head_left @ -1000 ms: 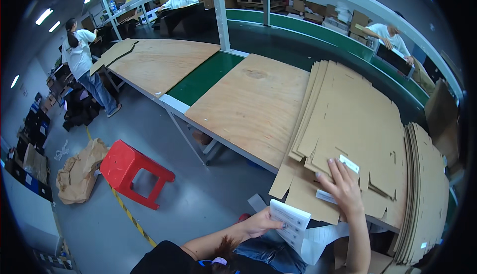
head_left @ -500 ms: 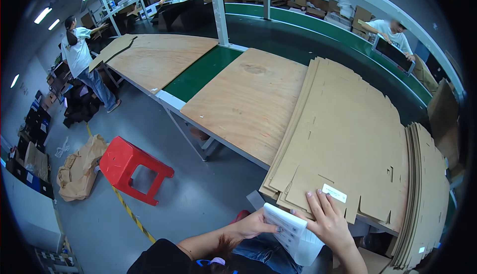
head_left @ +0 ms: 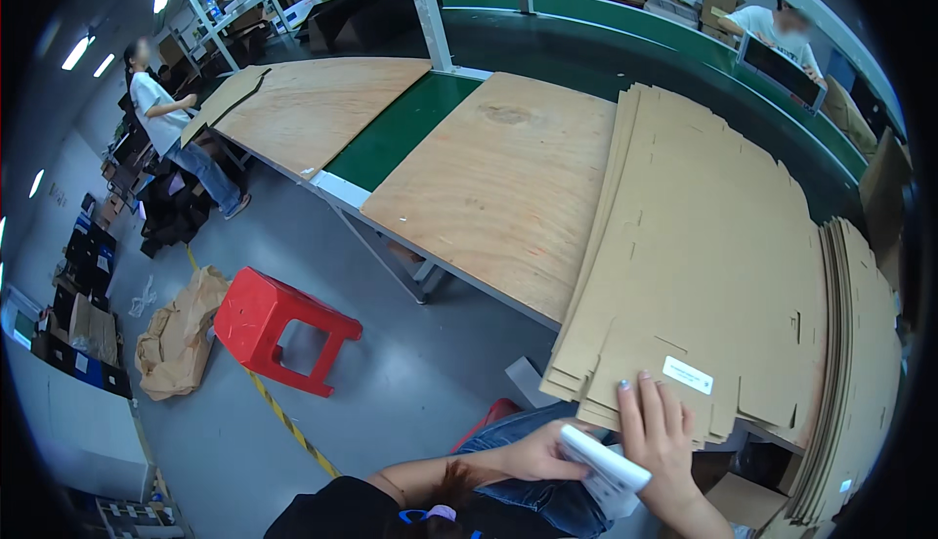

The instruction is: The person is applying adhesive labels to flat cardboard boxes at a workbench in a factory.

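My left hand (head_left: 542, 453) grips a folded bundle of white label sheets (head_left: 614, 463), thumb on top, held above my lap just off the table's near edge. Flat, spread fingers of my right hand (head_left: 662, 441) press on the near end of a flattened cardboard box (head_left: 718, 256), the top one of a stack. A white rectangular label (head_left: 687, 375) sits on that cardboard, just beyond my right fingertips. Part of the sheets is hidden behind my right hand.
A second stack of flat cardboard (head_left: 860, 363) stands at the right. Bare plywood boards (head_left: 489, 187) continue leftward along the table. On the floor are a red stool (head_left: 256, 319) and crumpled brown paper (head_left: 181, 344). People work across the conveyor (head_left: 782, 114) and at the far left.
The label sheets have tilted from face-up to nearly edge-on in my left hand. My right fingers remain on the cardboard beside the label. The person at the far left has drawn their arm in.
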Tool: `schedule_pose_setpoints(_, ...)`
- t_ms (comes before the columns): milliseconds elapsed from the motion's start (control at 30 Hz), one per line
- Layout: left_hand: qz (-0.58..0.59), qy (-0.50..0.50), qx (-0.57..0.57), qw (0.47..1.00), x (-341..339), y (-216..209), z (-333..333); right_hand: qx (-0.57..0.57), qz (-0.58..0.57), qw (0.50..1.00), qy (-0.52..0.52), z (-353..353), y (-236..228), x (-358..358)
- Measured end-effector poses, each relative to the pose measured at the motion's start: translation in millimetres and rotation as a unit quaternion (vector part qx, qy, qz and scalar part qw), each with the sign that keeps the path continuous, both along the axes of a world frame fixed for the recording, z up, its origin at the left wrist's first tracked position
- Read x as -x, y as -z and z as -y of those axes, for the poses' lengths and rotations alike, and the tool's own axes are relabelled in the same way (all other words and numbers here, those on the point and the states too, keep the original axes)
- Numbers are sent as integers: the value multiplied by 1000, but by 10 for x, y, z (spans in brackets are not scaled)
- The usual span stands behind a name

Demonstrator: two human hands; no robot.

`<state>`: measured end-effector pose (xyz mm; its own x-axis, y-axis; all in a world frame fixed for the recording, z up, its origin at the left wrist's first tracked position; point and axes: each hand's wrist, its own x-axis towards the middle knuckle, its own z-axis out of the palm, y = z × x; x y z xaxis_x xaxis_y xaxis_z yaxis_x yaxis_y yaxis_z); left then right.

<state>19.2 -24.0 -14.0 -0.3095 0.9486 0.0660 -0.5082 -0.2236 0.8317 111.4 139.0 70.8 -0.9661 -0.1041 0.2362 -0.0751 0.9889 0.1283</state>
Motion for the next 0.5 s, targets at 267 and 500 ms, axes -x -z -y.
schedule_pose_setpoints(267,-82,197,-65,975,-29,15,-132,6,44,997,66,-154,-219,-500)
schedule_pose_setpoints(500,-45,219,-74,972,55,320,-15,32,20,994,101,-85,172,-1296)
